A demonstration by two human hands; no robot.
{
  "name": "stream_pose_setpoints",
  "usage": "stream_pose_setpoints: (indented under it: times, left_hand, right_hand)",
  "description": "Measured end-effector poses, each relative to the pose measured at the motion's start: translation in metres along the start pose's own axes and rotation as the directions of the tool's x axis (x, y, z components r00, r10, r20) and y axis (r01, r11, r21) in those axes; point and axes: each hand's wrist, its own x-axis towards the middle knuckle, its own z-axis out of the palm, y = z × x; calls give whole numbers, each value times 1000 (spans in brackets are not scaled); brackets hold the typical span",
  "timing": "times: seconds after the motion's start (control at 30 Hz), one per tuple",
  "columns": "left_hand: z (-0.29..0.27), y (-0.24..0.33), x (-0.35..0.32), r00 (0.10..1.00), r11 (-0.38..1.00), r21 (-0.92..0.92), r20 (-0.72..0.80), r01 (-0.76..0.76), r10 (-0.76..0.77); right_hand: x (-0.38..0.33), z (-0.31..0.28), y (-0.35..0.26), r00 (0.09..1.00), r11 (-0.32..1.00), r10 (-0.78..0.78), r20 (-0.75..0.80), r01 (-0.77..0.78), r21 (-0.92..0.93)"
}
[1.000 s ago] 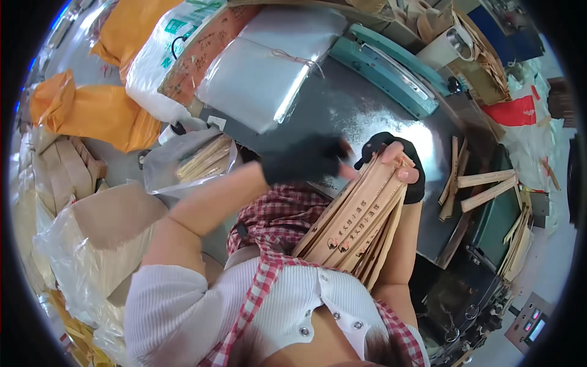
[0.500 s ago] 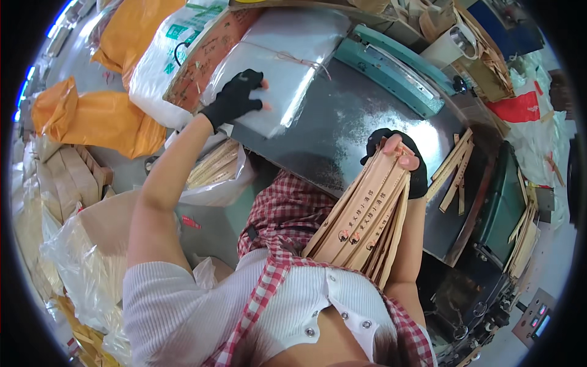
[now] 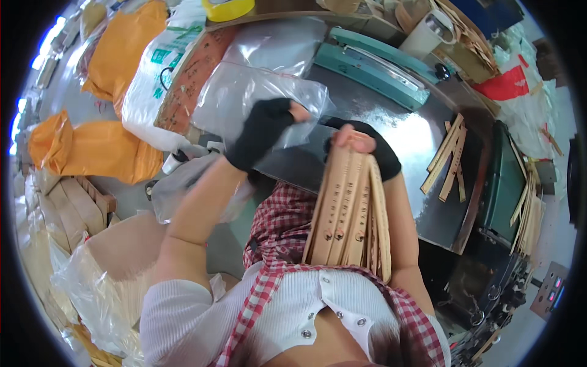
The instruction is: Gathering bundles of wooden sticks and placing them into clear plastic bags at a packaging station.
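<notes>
My left hand (image 3: 263,129), in a black fingerless glove, is closed on the edge of a clear plastic bag (image 3: 223,92). The bag is rumpled and lifted at its near side, over a stack of flat clear bags (image 3: 281,46); motion blurs the hand somewhat. My right hand (image 3: 370,145), gloved alike, grips the top of a bundle of long kraft-paper chopstick sleeves (image 3: 345,211). The bundle stands nearly upright against my checked apron (image 3: 278,223), printed sides toward me. Both hands are close together over the near edge of the dark worktable (image 3: 299,153).
A teal bag sealer (image 3: 373,68) lies at the back of the table. Several loose sleeves (image 3: 449,158) are on the right, near a dark green machine (image 3: 502,183). A white mug (image 3: 425,37) and yellow tape roll (image 3: 229,7) stand behind; orange bags (image 3: 98,150) lie left.
My left hand has moved right and closed, pulling a clear bag up from the stack. My right hand has brought the chopstick sleeves leftward and more upright. The view has shifted slightly.
</notes>
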Motion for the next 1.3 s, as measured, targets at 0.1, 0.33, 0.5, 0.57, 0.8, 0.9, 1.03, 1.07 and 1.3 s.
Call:
stream_pose_setpoints:
  times: [0.1, 0.33, 0.5, 0.57, 0.8, 0.9, 1.03, 1.07, 1.3]
  left_hand:
    - [38, 9, -19, 992, 954, -272, 21, 122, -121]
    - [26, 8, -45, 800, 763, 618, -354, -188, 484]
    - [22, -37, -51, 817, 562, 825, -281, -62, 503]
    - [0, -44, -42, 829, 564, 801, -168, -201, 534]
    - [-63, 4, 7, 985, 959, 226, -32, 171, -168]
    - [-60, 19, 0, 967, 970, 71, 85, 234, -240]
    - [-70, -1, -4, 965, 965, -2, 14, 262, -262]
    - [-67, -7, -6, 985, 985, -12, 1, 173, -173]
    - [8, 15, -15, 917, 976, 197, -363, -96, 163]
  right_hand:
    - [15, 30, -17, 998, 996, 69, -7, -70, -56]
    - [-7, -6, -2, 991, 998, -21, -135, 12, -63]
    - [-20, 7, -9, 974, 999, -38, -223, 42, 12]
    - [-26, -3, -1, 970, 996, -66, -233, 78, 45]
    - [-16, 11, -4, 976, 994, -111, -188, 111, -11]
    - [-15, 9, -2, 985, 995, -42, -165, 56, 81]
    - [-8, 9, -6, 990, 998, -58, -128, 57, -16]
    - [-5, 12, -6, 990, 998, -55, -127, 54, -16]
    - [36, 45, -17, 988, 916, -97, 117, 135, -378]
